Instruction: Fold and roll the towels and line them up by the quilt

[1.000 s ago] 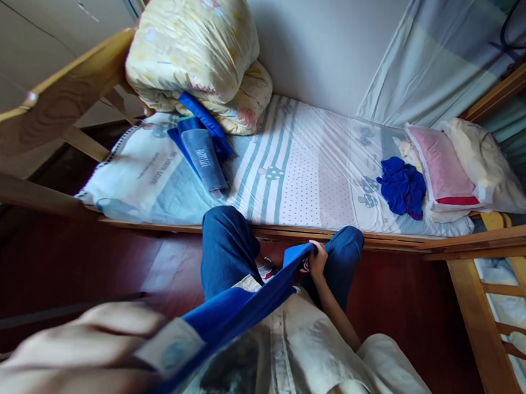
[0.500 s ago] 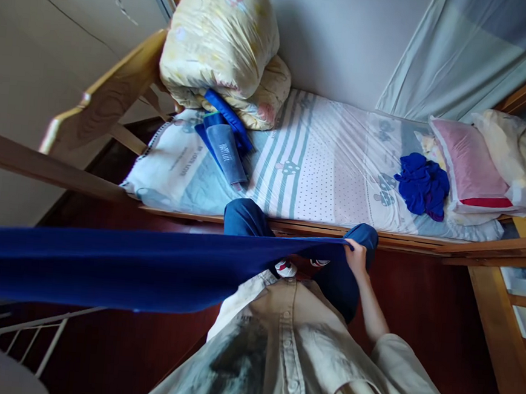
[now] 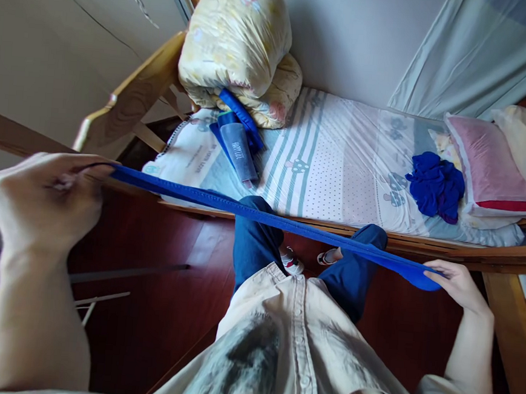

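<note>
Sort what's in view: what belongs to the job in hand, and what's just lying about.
In hand:
- long blue cloth, stretched between left hand and right hand

Apparently just lying on the bed:
- crumpled blue cloth (possibly related)
- folded grey-blue cloth
- bundled quilt
- pink pillow

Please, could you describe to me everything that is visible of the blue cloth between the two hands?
The blue cloth looks like plain, soft fabric with a stitched line along its edge. It is stretched into a long, narrow, nearly straight band, held by the left hand and the right hand. A small rounded fold sags near the right hand. In view, it crosses the trousers; contact there is unclear.
</note>
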### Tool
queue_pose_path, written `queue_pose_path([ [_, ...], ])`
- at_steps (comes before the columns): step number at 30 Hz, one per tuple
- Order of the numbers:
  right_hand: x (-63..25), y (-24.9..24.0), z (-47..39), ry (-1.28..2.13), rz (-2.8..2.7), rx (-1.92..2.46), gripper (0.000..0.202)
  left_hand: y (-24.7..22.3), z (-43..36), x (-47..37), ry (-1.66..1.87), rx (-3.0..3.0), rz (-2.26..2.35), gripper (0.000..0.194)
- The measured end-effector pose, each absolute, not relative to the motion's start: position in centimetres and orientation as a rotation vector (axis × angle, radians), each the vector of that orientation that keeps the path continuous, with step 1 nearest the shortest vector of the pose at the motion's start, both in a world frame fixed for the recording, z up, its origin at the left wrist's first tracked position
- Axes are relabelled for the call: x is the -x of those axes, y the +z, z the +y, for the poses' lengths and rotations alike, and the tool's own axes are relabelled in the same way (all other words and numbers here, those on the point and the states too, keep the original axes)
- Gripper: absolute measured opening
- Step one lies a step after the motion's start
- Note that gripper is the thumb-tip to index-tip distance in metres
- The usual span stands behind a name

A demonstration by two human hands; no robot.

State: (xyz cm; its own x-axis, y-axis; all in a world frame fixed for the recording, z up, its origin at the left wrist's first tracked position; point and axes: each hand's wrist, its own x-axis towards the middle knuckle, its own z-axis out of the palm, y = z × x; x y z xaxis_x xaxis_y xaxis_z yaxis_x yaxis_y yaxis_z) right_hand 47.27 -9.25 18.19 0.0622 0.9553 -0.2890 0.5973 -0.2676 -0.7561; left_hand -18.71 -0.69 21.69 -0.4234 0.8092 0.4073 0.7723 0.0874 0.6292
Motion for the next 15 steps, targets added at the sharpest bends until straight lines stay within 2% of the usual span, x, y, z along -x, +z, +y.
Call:
queue_pose_path([
  [3,-49.2,19.4,-10.1,0.93,-1.493,1.999,0.045,21.7,0.0,17.7,1.179,-1.768,2.299,0.044],
  [8,-52.1,20.6,-8.9,0.798,-1.465,2.044,0.031,21.8,1.8,17.3,1.288,-1.768,2.097,0.043],
  [11,-52.6,21.0,-6.3,0.764,-1.487,2.045,0.032,20.6,4.9,16.8,1.334,-1.739,1.917,0.043],
  [15,-52.5,21.1,-2.7,0.547,-1.453,1.973,0.037,18.9,9.2,16.3,1.378,-1.691,1.764,0.047],
])
